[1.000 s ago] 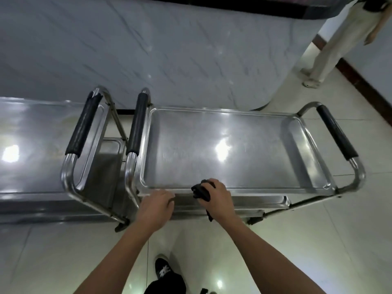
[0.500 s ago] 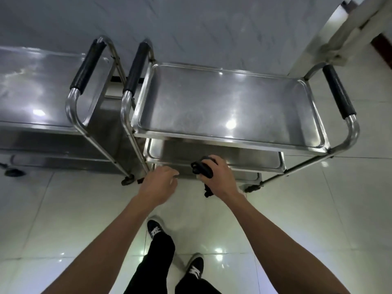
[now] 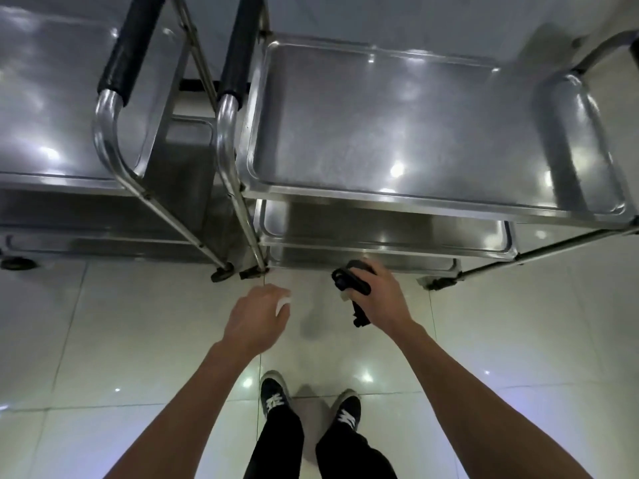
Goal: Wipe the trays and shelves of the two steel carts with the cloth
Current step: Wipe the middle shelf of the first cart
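Two steel carts stand side by side on the tiled floor. The right cart's top tray (image 3: 415, 198) is shiny; below it show a middle shelf (image 3: 380, 242) and a bottom shelf (image 3: 363, 262). The left cart (image 3: 52, 174) has black-padded handles (image 3: 128, 50). My right hand (image 3: 377, 295) grips a bunched black cloth (image 3: 349, 280) at the front edge of the right cart's bottom shelf. My left hand (image 3: 257, 312) hovers over the floor in front of the cart legs, fingers loosely curled, holding nothing.
The right cart's black handle (image 3: 238, 46) stands close to the left cart's handle. Caster wheels (image 3: 221, 273) sit at the carts' front corners. My feet in dark shoes (image 3: 273, 397) stand on the glossy floor tiles behind my hands. A marble wall rises behind the carts.
My view has tilted down and my body has lowered. Both hands dropped from the top tray's front rim to the level of the bottom shelf; the left hand let go of the rim.
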{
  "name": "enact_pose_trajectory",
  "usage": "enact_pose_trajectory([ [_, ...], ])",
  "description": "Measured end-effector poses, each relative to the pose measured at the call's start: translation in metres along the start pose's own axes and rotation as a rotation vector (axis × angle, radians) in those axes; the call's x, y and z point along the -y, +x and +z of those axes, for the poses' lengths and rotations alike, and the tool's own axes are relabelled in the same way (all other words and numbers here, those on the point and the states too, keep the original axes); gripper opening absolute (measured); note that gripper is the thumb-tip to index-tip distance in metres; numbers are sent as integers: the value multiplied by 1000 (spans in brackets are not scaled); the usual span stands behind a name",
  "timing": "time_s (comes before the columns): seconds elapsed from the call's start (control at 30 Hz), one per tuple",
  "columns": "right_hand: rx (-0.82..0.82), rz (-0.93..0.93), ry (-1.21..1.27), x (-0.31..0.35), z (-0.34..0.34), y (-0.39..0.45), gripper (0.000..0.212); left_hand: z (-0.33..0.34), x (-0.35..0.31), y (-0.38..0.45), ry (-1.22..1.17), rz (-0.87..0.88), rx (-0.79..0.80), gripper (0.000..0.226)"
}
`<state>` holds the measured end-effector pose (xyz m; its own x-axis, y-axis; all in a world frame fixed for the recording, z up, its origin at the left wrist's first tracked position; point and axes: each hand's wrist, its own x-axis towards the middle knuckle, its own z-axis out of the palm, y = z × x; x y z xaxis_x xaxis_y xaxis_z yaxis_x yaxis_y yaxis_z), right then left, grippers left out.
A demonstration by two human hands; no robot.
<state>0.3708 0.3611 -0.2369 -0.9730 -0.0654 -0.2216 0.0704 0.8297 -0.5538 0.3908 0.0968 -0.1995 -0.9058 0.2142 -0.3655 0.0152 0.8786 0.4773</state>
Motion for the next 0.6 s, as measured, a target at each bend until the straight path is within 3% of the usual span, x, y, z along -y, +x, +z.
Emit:
enact_pose_trajectory([
  [0.1, -51, 27, 57, -12, 30, 27, 31, 22, 23, 28, -7, -12, 8, 34],
  [0.2, -79, -70, 31, -28, 59, 64, 22, 44, 37, 68, 8, 2, -40, 32],
  [0.37, -137, -115, -92, -71, 97, 129, 36, 86, 66, 144, 57, 45, -116, 34],
  [0.6, -240, -371, -255, -98, 121, 209, 38, 117, 101, 219, 137, 105, -288, 39],
])
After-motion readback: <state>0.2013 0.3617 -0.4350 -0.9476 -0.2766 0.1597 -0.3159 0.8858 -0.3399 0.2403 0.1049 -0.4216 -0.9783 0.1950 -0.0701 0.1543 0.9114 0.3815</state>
